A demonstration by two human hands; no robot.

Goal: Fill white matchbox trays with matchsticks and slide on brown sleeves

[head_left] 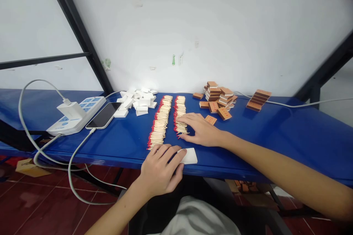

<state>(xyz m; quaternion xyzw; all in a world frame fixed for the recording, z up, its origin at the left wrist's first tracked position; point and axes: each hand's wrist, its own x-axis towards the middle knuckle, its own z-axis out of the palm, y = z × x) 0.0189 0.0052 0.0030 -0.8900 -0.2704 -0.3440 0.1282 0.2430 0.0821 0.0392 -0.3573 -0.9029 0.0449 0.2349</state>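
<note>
My left hand point(162, 169) is at the table's front edge, its fingers curled and gripping the left end of a small white matchbox tray point(189, 156). My right hand point(202, 129) reaches over the near end of the right row of red-tipped matches point(180, 108). Its thumb and fingers are apart, with matches between them and fingertips touching the row. A longer row of matches point(160, 123) lies to the left, its near end just beyond my left hand. Whether the tray holds anything cannot be made out.
White matchbox trays point(142, 101) are heaped at the back left. Brown matchboxes point(213, 93) are stacked at the back right, near a group of brown boxes point(258, 100). A phone point(104, 115), power strip point(89, 106) and looping white cable point(70, 161) occupy the left side.
</note>
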